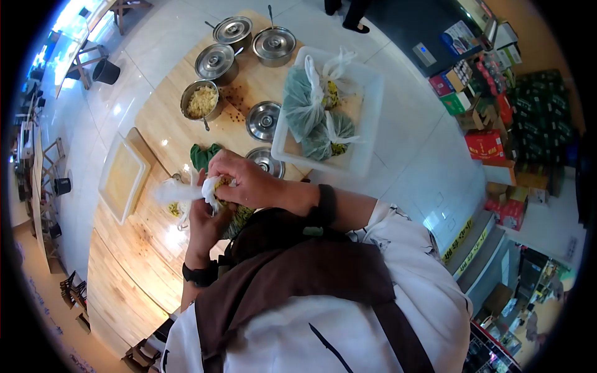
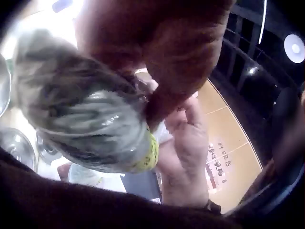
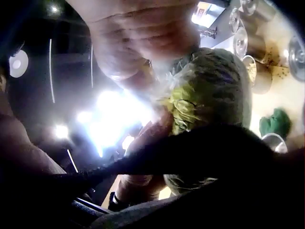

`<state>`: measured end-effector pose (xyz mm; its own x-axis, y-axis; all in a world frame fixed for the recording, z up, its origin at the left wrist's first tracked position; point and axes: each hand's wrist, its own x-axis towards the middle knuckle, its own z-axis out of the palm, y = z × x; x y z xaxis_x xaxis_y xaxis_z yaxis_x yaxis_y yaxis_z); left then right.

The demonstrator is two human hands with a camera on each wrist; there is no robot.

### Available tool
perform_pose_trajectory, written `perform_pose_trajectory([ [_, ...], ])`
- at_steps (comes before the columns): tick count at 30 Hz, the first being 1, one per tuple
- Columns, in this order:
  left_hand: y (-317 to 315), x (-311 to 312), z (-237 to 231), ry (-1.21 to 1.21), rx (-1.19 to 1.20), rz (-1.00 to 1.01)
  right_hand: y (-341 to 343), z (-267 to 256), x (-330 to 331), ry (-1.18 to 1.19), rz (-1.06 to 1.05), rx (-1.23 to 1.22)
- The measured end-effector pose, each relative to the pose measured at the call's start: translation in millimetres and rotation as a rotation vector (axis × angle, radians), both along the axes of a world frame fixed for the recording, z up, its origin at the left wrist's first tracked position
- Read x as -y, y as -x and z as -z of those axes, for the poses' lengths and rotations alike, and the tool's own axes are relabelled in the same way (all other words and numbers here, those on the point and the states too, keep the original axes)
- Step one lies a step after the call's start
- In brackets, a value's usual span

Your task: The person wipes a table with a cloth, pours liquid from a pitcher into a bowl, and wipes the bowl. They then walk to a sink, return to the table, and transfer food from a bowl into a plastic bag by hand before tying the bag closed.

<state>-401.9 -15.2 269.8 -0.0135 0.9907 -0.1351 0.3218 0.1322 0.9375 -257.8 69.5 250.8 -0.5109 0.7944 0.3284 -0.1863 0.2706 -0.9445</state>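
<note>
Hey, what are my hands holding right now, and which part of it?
A filled, see-through plastic bag: your left hand and right hand both grip it at its gathered neck.

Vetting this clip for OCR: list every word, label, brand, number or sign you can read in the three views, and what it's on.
No text reads reliably.
Yellow strips, head view: black characters, too small and blurred.
Red box, head view: pale marks, too small.
Green stack, head view: pale marks, too small.
Tan surface, left wrist view: dark characters, too blurred.
Right wrist view: nothing readable.
</note>
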Motion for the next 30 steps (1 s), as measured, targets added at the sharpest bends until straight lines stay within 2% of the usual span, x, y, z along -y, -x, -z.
perform_pose_trajectory([
  [1, 3, -4, 2, 0.115, 0.209, -0.069, -1, 2, -2, -0.001, 0.000, 0.001],
  [2, 7, -6, 4, 0.230, 0.418, -0.139, -1, 5, -4, -0.123, 0.015, 0.082],
  [3, 19, -4, 16, 0.192, 0.347, -0.166, -1, 6, -6, -0.247, 0.025, 0.162],
  [6, 53, 4, 49, 0.150, 0.203, -0.222, -20, -9, -14, -0.393, 0.062, 0.277],
  [7, 61, 4, 53, 0.118, 0.084, -0.206, -19, -4, -16, -0.393, 0.062, 0.279],
  [8, 64, 5, 58, 0.087, -0.033, -0.186, -16, 6, -16, -0.528, 0.081, 0.388],
  [9, 53, 3, 47, 0.088, -0.029, -0.184, -14, 12, -18, -0.665, 0.098, 0.498],
  [10, 33, 0, 24, 0.101, 0.024, -0.160, -10, 8, -17, -0.664, 0.097, 0.501],
  [11, 17, -3, 3, 0.113, 0.074, -0.137, -5, -2, -16, -0.646, 0.033, 0.622],
  [12, 9, -8, -8, -0.032, -0.246, 0.000, -1, -11, -16, -0.629, -0.032, 0.740],
  [13, 11, -8, 0, 0.022, -0.179, 0.018, 0, -18, -17, -0.632, -0.032, 0.738],
  [15, 10, -10, 14, 0.196, 0.165, -0.184, 2, -31, -21, -0.501, 0.334, 0.177],
  [17, 9, -14, 13, 0.191, 0.227, -0.244, -10, -46, -30, -0.494, 0.365, 0.187],
  [19, 4, -16, 7, 0.190, 0.291, -0.312, -22, -48, -33, -0.609, 0.382, 0.061],
  [21, -2, -21, -1, 0.204, 0.447, -0.402, -28, -37, -30, -0.678, 0.376, 0.080],
  [23, -3, -23, -1, 0.246, 0.439, -0.383, -22, -24, -28, -0.542, 0.198, 0.293],
  [25, -10, -27, -4, 0.208, 0.458, -0.415, -12, -18, -26, -0.272, 0.139, 0.373],
  [27, -2, -28, -21, 0.354, 0.319, -0.341, -10, -2, -31, -0.279, 0.055, 0.464],
  [28, -5, -30, -11, 0.227, 0.362, -0.346, -10, -2, -35, -0.281, 0.041, 0.455],
  [30, -10, -27, -11, 0.158, 0.456, -0.414, -12, -5, -40, -0.278, 0.093, 0.410],
])
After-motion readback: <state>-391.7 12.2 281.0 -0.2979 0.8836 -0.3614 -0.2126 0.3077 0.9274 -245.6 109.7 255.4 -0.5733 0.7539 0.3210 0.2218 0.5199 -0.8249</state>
